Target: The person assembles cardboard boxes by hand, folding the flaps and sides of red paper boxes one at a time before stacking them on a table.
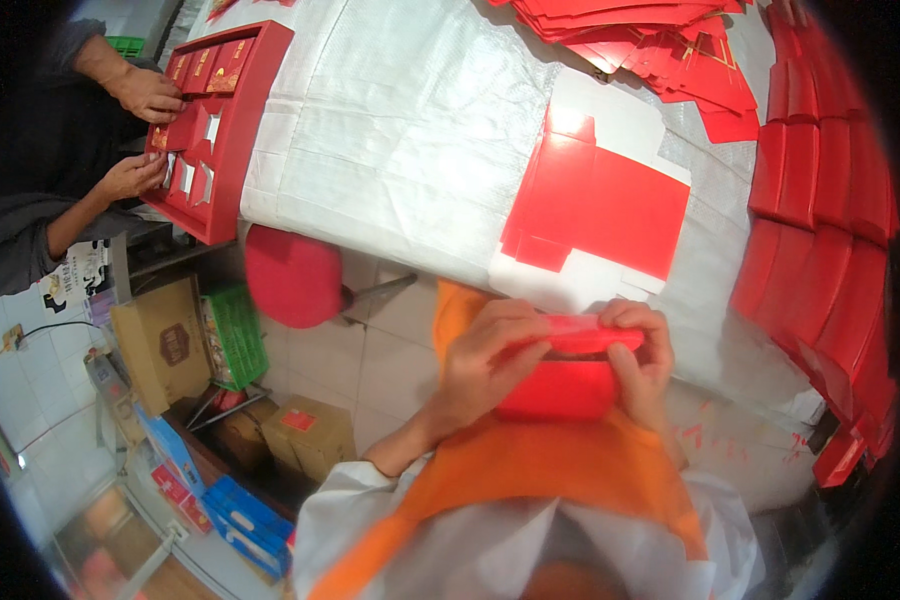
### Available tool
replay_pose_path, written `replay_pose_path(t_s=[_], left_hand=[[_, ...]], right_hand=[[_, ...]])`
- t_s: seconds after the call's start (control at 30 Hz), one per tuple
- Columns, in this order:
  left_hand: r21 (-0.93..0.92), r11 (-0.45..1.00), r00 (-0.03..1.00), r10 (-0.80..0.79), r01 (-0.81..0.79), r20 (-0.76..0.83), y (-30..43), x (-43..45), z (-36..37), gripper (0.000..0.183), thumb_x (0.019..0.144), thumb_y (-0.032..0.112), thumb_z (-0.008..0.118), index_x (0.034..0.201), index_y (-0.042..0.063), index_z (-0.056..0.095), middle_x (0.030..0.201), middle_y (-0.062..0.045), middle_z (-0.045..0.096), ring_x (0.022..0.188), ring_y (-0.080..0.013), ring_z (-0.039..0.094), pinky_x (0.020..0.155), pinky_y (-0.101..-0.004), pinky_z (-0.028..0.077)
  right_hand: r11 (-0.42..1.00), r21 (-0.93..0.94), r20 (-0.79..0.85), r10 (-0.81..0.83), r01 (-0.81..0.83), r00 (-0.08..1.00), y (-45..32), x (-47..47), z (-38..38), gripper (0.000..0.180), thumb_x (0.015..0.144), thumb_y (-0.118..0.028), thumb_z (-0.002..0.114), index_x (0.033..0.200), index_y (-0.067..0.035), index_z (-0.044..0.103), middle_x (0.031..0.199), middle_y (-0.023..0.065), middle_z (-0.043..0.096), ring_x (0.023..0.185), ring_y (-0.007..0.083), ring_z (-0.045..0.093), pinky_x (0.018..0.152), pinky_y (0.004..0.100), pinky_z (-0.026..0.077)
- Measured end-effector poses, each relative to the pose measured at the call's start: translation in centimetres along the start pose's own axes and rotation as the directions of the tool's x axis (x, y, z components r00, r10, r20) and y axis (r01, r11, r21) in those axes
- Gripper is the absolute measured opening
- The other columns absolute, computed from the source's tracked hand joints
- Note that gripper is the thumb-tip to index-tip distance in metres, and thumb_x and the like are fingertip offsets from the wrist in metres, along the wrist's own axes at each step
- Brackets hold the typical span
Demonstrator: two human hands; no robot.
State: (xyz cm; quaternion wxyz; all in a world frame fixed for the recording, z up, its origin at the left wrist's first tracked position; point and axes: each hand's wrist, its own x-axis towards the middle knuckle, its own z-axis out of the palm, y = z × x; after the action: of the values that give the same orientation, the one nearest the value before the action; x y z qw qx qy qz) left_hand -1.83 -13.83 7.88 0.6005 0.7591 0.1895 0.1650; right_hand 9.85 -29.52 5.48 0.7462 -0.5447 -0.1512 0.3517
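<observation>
Close to my orange apron, a small red cardboard box [562,390] is held between both hands. My left hand [491,360] grips its left side, with the fingers along the upper flap. On the other side my right hand [641,349] has its thumb and fingers pinched on the flap's right end. The flap [589,334] stands partly raised, and a dark gap shows between it and the box body. Just beyond my hands, flat red-and-white carton blanks [607,202] lie stacked at the table's near edge.
A white sheet covers the table [390,120]. More red blanks [645,45] lie at the back; finished-looking red boxes [817,225] are stacked at right. At left, a co-worker's hands [146,94] touch a red compartmented gift box [232,142]. A red stool [292,277] stands below.
</observation>
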Motion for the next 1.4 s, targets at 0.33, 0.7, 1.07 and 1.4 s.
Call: replay_pose_path(t_s=[0.33, 0.7, 1.07, 1.4], left_hand=[[-0.099, 0.992, 0.996, -0.068, 0.074, 0.06, -0.8, -0.3, -0.4, 0.018, 0.078, -0.002, 0.058, 0.096, -0.001, 0.058, 0.104, -0.013, 0.058, 0.103, -0.024, 0.053, 0.091, -0.0337, 0.041], [-0.071, 0.996, 0.997, 0.046, -0.05, -0.062, -2.0, -1.3, 0.9, 0.017, 0.08, -0.004, 0.05, 0.097, -0.002, 0.054, 0.112, -0.018, 0.054, 0.107, -0.0283, 0.051, 0.093, -0.0368, 0.039], [-0.034, 0.991, 0.988, 0.127, -0.13, -0.085, -2.1, -1.3, 1.0, 0.016, 0.078, -0.007, 0.052, 0.093, -0.002, 0.056, 0.107, -0.017, 0.058, 0.107, -0.0298, 0.052, 0.093, -0.0382, 0.04], [-0.076, 0.997, 0.998, 0.014, -0.019, -0.068, -1.2, -0.7, 1.0, 0.016, 0.076, -0.007, 0.053, 0.091, -0.001, 0.055, 0.107, -0.015, 0.058, 0.106, -0.0283, 0.052, 0.092, -0.0369, 0.04]], right_hand=[[0.986, -0.164, 0.076, -0.014, 0.027, 0.997, 0.2, 0.2, -0.5, 0.012, 0.081, 0.002, 0.049, 0.091, 0.0, 0.056, 0.1, 0.0118, 0.053, 0.096, 0.0214, 0.05, 0.088, 0.0324, 0.038], [0.972, -0.225, 0.195, -0.03, 0.074, 0.98, 0.8, 0.1, -1.6, 0.023, 0.092, -0.014, 0.042, 0.098, 0.002, 0.057, 0.105, 0.0141, 0.053, 0.099, 0.0243, 0.049, 0.09, 0.0346, 0.037], [0.979, -0.19, 0.231, -0.03, 0.076, 0.972, 1.0, -0.3, -2.4, 0.024, 0.088, -0.011, 0.043, 0.103, 0.002, 0.056, 0.109, 0.0155, 0.052, 0.104, 0.0265, 0.048, 0.093, 0.036, 0.036], [0.97, -0.235, 0.181, -0.015, 0.058, 0.983, 0.8, -0.3, -1.6, 0.022, 0.086, -0.01, 0.045, 0.101, 0.002, 0.057, 0.11, 0.0156, 0.052, 0.104, 0.0267, 0.049, 0.093, 0.0364, 0.036]])
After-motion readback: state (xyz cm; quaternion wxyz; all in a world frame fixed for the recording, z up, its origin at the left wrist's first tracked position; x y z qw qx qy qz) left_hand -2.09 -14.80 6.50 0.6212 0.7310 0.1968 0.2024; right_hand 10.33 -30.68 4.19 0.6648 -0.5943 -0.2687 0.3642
